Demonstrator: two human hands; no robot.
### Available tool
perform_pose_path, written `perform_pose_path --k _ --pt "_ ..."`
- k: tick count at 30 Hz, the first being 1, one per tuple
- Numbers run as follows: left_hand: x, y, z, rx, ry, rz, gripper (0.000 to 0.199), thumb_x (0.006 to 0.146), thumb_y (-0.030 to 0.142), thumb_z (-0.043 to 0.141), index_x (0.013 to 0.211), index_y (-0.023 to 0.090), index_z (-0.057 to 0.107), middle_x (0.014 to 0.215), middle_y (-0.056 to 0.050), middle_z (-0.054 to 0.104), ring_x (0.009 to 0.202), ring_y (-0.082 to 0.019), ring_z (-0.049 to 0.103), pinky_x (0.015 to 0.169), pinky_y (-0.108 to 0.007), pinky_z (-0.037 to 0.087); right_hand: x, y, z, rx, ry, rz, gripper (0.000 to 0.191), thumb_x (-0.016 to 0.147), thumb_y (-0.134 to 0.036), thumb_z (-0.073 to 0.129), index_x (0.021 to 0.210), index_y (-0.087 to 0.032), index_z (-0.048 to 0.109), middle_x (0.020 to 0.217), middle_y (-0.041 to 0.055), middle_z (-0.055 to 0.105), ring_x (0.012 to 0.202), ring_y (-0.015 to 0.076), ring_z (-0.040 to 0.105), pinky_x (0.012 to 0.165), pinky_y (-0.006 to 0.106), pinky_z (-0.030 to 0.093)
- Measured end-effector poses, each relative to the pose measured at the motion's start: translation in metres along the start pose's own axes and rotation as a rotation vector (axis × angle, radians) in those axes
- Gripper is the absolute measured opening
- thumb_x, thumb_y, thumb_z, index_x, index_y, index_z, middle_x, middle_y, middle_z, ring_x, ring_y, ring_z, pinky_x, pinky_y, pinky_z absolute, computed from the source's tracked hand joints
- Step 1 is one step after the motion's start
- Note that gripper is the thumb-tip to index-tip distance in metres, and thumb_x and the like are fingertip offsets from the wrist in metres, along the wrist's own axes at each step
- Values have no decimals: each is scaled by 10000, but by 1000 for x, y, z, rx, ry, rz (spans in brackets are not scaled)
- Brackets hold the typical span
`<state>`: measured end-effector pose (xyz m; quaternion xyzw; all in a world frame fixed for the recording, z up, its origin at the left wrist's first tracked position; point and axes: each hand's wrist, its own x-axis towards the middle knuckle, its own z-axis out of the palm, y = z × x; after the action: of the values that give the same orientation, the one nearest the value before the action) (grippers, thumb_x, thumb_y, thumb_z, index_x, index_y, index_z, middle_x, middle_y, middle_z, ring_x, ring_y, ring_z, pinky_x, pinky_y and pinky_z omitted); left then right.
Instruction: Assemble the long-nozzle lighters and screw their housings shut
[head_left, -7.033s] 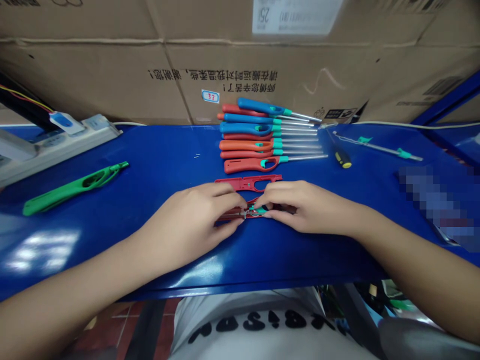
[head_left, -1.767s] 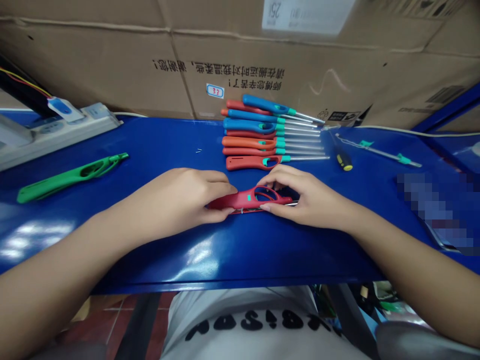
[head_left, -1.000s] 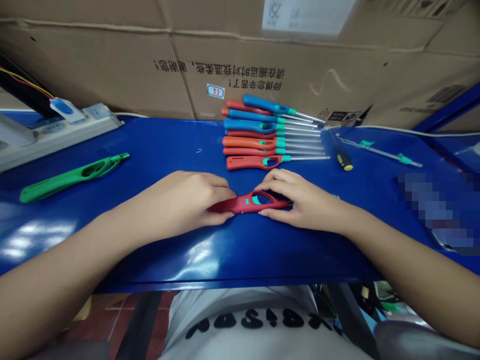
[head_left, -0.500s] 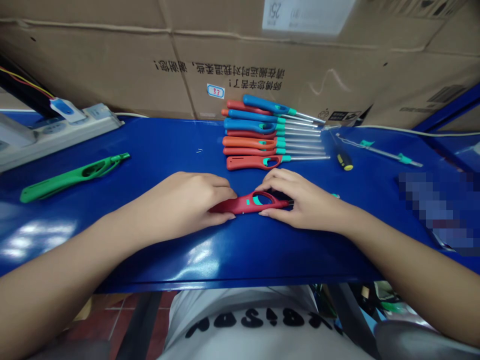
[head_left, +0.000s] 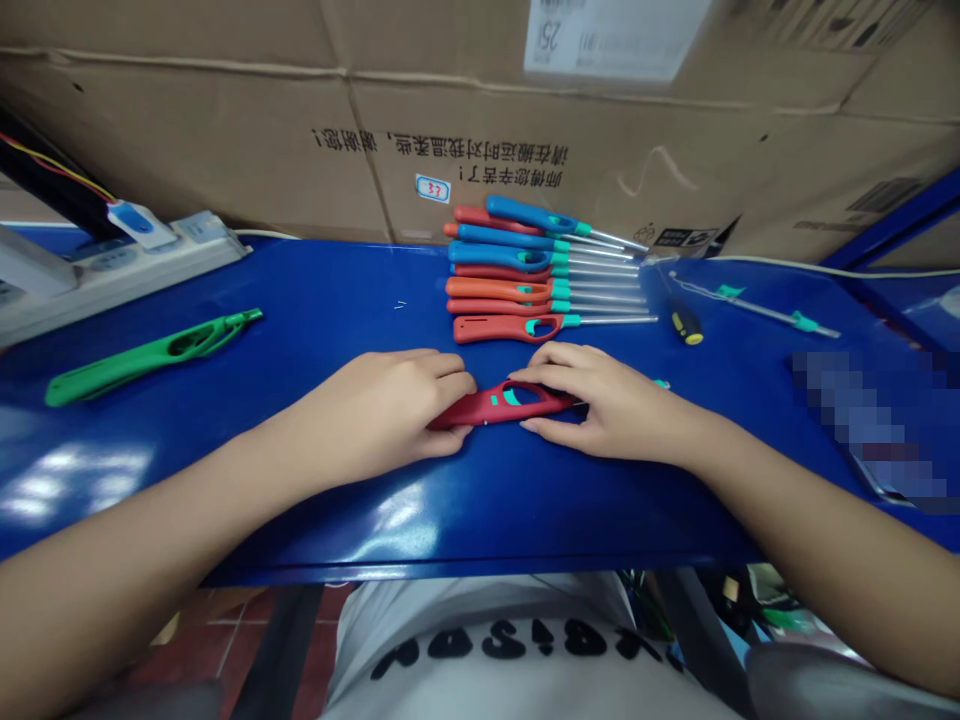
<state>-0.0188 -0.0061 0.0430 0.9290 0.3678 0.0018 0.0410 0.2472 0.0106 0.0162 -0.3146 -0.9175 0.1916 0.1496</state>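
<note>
A red gas lighter (head_left: 487, 405) with a teal trigger lies level between my two hands, low over the blue table. My left hand (head_left: 397, 410) is closed round its handle end, thumb on the near side and fingers on the far side. At the front end, my right hand (head_left: 600, 400) grips the lighter near the trigger opening, with the thumb along the near edge and fingers over the far edge. Its nozzle end is mostly hidden under my right palm. Just beyond lies a row of several finished-looking lighters (head_left: 506, 328) in red, orange and blue with metal tubes.
A green lighter casing (head_left: 150, 360) lies at the left, near a white power strip (head_left: 112, 270). Two tiny pins (head_left: 400, 304) sit mid-table. At right are a screwdriver (head_left: 686, 325), a loose metal tube (head_left: 772, 310) and a blurred flat object (head_left: 877, 430). A cardboard box (head_left: 225, 150) stands behind.
Both hands keep hold of the red lighter with almost no movement. The whole view has shifted slightly; nothing on the table has been picked up or set down.
</note>
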Motion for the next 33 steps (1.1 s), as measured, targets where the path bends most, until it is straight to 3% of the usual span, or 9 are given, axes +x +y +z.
perform_pose_path --k 5,11,17,21,33 --pt "-1 -6 -2 -99 -17 -32 226 921 340 666 1119 232 681 1097 -46 713 932 -226 686 710 -293 465 0 2 -2 79 -11 1 345 953 -309 644 1281 -202 660 1136 103 650 969 219 631 849 380 538" --pt "-2 -4 -1 -116 3 -68 233 914 399 695 1078 234 694 1063 -35 710 897 -225 686 664 -291 443 -1 0 3 127 -5 60 349 978 -342 613 1299 -210 652 1168 108 624 978 220 638 852 387 562" --pt "0 2 4 69 33 -44 219 946 360 636 1059 180 683 1007 -67 706 898 -246 674 654 -307 443 -2 -3 5 38 -2 74 394 1031 -352 501 1366 -173 608 1230 138 595 1072 249 631 977 448 543" --pt "1 0 6 42 34 -49 237 945 358 636 1104 185 670 1044 -65 706 943 -246 670 670 -303 451 -2 0 4 48 3 73 407 1049 -351 460 1372 -146 601 1229 141 589 1085 244 623 1001 446 530" --pt "-3 -6 -2 -107 51 -69 264 955 416 626 1137 237 690 1140 -39 708 951 -227 681 671 -292 444 -1 -3 0 76 28 53 307 1010 -316 565 1279 -176 615 1188 116 605 1052 229 609 926 399 531"
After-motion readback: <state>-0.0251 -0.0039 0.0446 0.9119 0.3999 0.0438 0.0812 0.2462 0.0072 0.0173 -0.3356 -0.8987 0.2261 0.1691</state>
